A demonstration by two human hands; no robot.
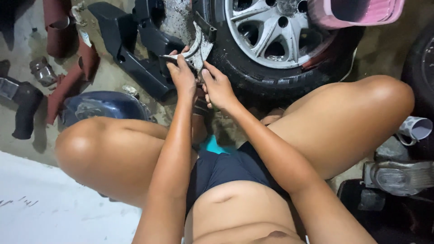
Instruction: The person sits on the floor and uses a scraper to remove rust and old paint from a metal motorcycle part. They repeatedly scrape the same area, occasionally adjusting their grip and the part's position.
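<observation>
I sit low on the floor with my knees apart. My left hand [181,74] grips a curved, dirty grey metal bracket [197,47] from its left side. My right hand [216,86] pinches the same bracket at its lower end, fingers closed around something small that I cannot make out. The bracket leans against a car wheel [271,31] with a silver alloy rim and black tyre lying just beyond my hands.
A black plastic car trim piece [135,45] lies left of the wheel. Dark red parts [68,77] and a dark blue panel [104,106] sit at left. A pink tub [357,11] rests on the wheel. A patterned cup [416,129] and metal parts [398,176] lie at right.
</observation>
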